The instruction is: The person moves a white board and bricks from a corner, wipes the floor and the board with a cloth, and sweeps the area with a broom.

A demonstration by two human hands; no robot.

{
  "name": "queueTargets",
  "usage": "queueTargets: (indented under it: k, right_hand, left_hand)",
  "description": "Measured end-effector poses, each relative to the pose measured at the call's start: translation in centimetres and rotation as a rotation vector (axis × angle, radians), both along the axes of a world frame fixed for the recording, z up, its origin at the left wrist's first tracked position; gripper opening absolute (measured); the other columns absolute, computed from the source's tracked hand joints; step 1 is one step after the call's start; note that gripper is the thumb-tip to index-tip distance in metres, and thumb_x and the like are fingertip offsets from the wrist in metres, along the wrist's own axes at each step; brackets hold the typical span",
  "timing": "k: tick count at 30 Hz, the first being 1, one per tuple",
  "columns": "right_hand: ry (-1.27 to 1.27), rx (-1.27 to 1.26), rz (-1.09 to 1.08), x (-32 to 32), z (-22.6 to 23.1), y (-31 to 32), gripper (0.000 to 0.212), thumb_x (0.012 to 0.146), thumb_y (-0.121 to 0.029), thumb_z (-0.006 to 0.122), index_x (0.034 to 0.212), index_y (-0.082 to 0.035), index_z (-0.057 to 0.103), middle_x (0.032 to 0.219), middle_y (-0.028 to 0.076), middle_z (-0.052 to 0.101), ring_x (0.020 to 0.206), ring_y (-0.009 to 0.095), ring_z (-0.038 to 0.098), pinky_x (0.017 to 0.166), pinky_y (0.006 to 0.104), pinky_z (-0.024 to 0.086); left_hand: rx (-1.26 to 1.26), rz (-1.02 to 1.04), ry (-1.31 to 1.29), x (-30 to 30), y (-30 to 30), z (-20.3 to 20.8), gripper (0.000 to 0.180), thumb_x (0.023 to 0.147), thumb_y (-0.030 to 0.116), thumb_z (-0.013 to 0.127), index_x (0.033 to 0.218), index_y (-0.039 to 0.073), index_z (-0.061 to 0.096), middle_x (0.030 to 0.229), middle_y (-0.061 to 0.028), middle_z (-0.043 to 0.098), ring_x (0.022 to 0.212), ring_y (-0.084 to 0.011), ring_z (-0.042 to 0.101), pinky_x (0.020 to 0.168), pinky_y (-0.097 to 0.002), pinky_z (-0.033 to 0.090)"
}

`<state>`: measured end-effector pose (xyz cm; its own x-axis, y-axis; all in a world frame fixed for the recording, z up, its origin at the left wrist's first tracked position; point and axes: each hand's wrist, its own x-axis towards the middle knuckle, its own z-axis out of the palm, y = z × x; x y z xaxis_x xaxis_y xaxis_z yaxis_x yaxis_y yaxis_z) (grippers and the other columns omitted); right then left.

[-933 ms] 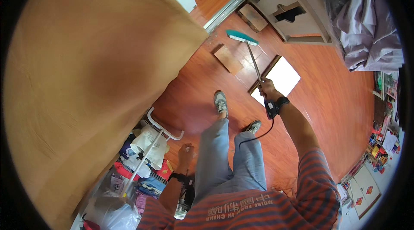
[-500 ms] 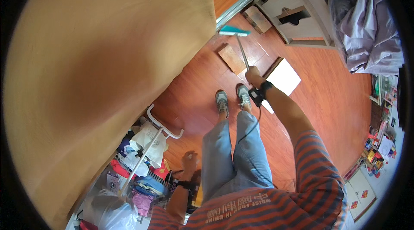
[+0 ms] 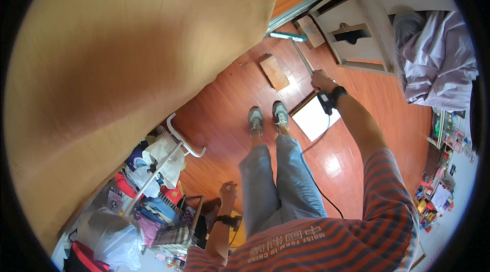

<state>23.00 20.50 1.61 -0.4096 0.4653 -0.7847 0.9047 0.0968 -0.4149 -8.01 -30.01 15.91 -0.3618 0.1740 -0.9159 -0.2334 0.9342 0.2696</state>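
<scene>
My right hand (image 3: 323,82) is closed around the thin handle of a broom (image 3: 304,60), the arm stretched forward. The broom's long teal head (image 3: 287,35) is low at the floor, between the door track and a brown block (image 3: 310,32). A second reddish-brown block (image 3: 274,72) lies on the floor ahead of my shoes. Below my right wrist lies a white square panel (image 3: 311,120) with a dark edge. My left hand (image 3: 228,191) hangs beside my left leg, fingers curled; something small and whitish shows at them, too small to name.
A tan curtain (image 3: 153,42) fills the left side. At lower left, a white metal rack (image 3: 186,142) stands by piled clothes (image 3: 153,211) and bags. A pale wooden cabinet (image 3: 352,32) stands far right, near plastic-covered lilac cloth (image 3: 434,57). A cable (image 3: 326,195) hangs from my right wrist.
The broom head has swung right, toward the block by the door track. My right hand has moved right with the handle. The whole view has shifted a little.
</scene>
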Motion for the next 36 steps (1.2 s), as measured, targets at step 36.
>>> queueTargets:
  k: [36]
  right_hand:
    - [0.036, -0.336, -1.140, 10.0, 1.7, -5.4, 0.016, 0.095, -0.020, 0.046, 0.088, -0.006, 0.051, 0.062, 0.004, 0.049, 0.042, 0.010, 0.038, 0.034, 0.0253, 0.031]
  left_hand:
    - [0.031, -0.014, 0.042, 7.2, 2.3, -1.7, 0.020, 0.085, 0.014, 0.056, 0.099, 0.003, 0.064, 0.082, -0.0084, 0.069, 0.048, -0.0135, 0.054, 0.046, -0.0252, 0.046]
